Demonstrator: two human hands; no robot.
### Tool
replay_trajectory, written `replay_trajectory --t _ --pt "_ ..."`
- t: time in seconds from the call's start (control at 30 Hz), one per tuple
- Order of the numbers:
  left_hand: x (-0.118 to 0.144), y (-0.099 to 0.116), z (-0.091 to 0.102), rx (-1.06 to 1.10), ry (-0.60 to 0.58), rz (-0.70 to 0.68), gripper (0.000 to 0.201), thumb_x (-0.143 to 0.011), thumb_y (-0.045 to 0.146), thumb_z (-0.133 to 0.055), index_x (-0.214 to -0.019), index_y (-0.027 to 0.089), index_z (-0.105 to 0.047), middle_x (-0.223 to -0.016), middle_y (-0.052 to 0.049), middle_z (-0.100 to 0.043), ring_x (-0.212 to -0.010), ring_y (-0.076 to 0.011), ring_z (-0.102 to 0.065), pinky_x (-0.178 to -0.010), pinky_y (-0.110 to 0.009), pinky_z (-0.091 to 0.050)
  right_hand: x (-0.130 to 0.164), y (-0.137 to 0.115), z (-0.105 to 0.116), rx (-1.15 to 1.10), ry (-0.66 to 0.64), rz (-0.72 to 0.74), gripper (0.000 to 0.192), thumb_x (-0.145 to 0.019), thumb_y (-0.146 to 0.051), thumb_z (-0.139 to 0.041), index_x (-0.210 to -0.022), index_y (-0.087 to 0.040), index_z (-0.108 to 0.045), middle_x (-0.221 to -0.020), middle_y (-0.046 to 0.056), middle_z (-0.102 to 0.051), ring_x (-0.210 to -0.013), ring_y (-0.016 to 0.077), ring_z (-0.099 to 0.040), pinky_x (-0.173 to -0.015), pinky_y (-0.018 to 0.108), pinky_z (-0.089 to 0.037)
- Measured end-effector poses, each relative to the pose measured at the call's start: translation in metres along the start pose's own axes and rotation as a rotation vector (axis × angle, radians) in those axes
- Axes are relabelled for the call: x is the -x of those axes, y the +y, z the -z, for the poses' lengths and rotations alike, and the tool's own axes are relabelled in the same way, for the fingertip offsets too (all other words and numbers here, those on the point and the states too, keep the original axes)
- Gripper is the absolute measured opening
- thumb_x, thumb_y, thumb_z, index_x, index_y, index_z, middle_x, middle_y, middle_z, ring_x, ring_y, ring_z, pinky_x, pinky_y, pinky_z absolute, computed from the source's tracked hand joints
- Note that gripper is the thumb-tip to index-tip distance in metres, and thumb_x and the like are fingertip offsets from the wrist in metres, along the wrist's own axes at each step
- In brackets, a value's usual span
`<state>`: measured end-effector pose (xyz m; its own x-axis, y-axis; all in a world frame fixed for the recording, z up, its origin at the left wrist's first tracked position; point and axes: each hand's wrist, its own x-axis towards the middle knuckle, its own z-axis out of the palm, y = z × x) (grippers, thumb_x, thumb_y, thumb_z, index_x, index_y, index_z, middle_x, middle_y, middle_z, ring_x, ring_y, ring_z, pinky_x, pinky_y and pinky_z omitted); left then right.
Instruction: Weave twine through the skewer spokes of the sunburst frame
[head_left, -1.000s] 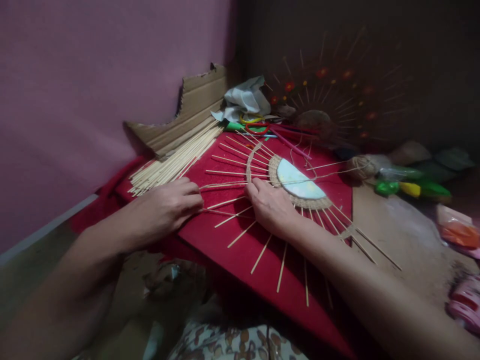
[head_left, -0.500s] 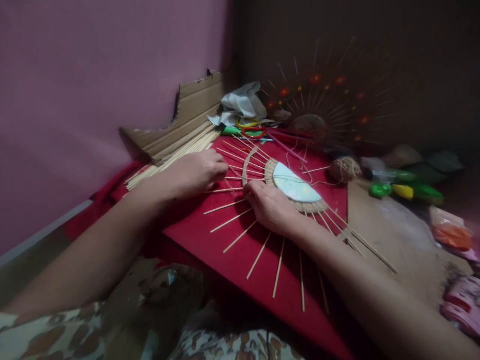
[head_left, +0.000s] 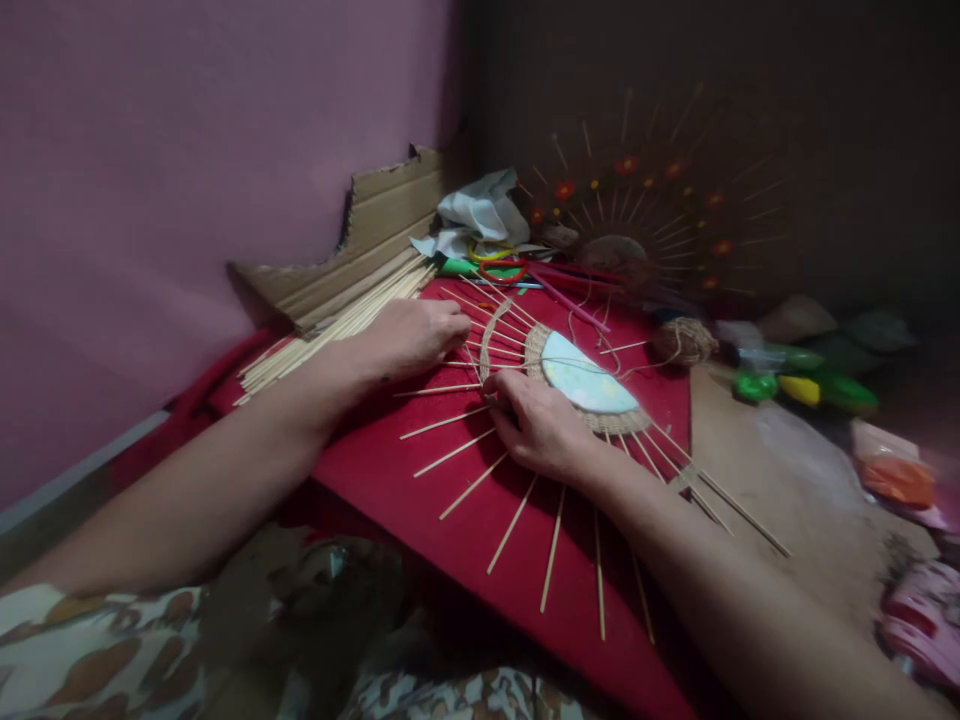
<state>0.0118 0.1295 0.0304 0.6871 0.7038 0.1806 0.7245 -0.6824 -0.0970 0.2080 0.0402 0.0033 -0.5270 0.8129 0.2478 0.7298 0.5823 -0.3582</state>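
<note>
A half-round piece of thin sticks and woven twine [head_left: 534,352] lies on a red board [head_left: 465,500]. Its flat centre is a pale blue half-disc [head_left: 589,372], and the sticks fan outward. A narrow outer twine band [head_left: 491,335] crosses some sticks at the left. My right hand [head_left: 541,420] is closed at the lower end of this band, thumb and fingers pinching there. My left hand [head_left: 427,333] hovers over the upper left sticks, fingers closed on a thin strand of twine that runs toward the right fingertips. Its fingertips are partly hidden.
A bundle of sticks [head_left: 337,320] lies against torn cardboard [head_left: 390,210] by the pink wall. Behind are scissors [head_left: 502,270] and crumpled cloth [head_left: 484,215]. A twine ball [head_left: 684,342] rests at the right, near a pink tool [head_left: 926,615]. A flower-decorated stick fan [head_left: 630,215] stands behind.
My left hand has moved slightly right and up, closer to the outer band. My right hand stays at the band's end, its fingers a little shifted. The whole view has shifted slightly.
</note>
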Motion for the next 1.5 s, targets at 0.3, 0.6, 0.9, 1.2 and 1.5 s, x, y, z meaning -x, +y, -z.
replay_trajectory --t 0.3,0.6,0.9,1.2,1.5 --pt "0.003 -0.03 -0.008 0.352 0.125 -0.001 0.017 -0.084 0.026 -0.056 -0.083 0.016 -0.07 -0.08 -0.004 -0.063 -0.071 -0.0125 -0.054 -0.068 -0.024 -0.041 0.001 0.001 0.0 -0.07 0.078 -0.011 0.018 -0.087 -0.017 -0.047 -0.102 -0.013 -0.057 -0.099 0.011 -0.061 -0.087 0.0191 -0.058 -0.077 0.031 -0.049" --pt "0.003 -0.023 -0.004 0.301 0.041 0.088 0.023 -0.086 0.03 -0.053 -0.085 0.016 -0.072 -0.078 -0.004 -0.065 -0.071 -0.0131 -0.055 -0.07 -0.026 -0.041 0.0 -0.001 0.004 -0.049 -0.001 -0.005 0.025 -0.088 -0.015 -0.047 -0.106 -0.014 -0.063 -0.099 0.01 -0.059 -0.088 0.0181 -0.058 -0.077 0.031 -0.049" --pt "0.004 -0.024 -0.009 0.257 0.048 0.084 0.025 -0.087 0.032 -0.052 -0.086 0.016 -0.071 -0.083 -0.004 -0.063 -0.075 -0.0134 -0.056 -0.073 -0.025 -0.042 -0.013 -0.002 0.011 -0.049 0.044 -0.061 0.019 -0.088 -0.016 -0.049 -0.103 -0.016 -0.062 -0.097 0.008 -0.065 -0.087 0.0177 -0.06 -0.078 0.029 -0.046" --pt "0.004 -0.023 -0.01 0.287 0.041 0.112 0.023 -0.086 0.029 -0.053 -0.09 0.016 -0.071 -0.087 -0.005 -0.066 -0.08 -0.0151 -0.058 -0.076 -0.026 -0.042 -0.05 0.0 0.003 0.106 0.002 -0.087 0.022 -0.088 -0.019 -0.046 -0.094 -0.018 -0.067 -0.098 0.007 -0.062 -0.086 0.0168 -0.059 -0.076 0.027 -0.043" --pt "0.006 -0.02 0.0 0.332 0.028 0.121 0.018 -0.082 0.023 -0.056 -0.086 0.015 -0.071 -0.083 -0.004 -0.069 -0.075 -0.0131 -0.058 -0.071 -0.023 -0.041 -0.06 -0.003 -0.005 0.318 -0.087 -0.187 0.028 -0.092 -0.026 -0.039 -0.099 -0.019 -0.065 -0.108 0.011 -0.058 -0.087 0.0209 -0.06 -0.07 0.032 -0.046"
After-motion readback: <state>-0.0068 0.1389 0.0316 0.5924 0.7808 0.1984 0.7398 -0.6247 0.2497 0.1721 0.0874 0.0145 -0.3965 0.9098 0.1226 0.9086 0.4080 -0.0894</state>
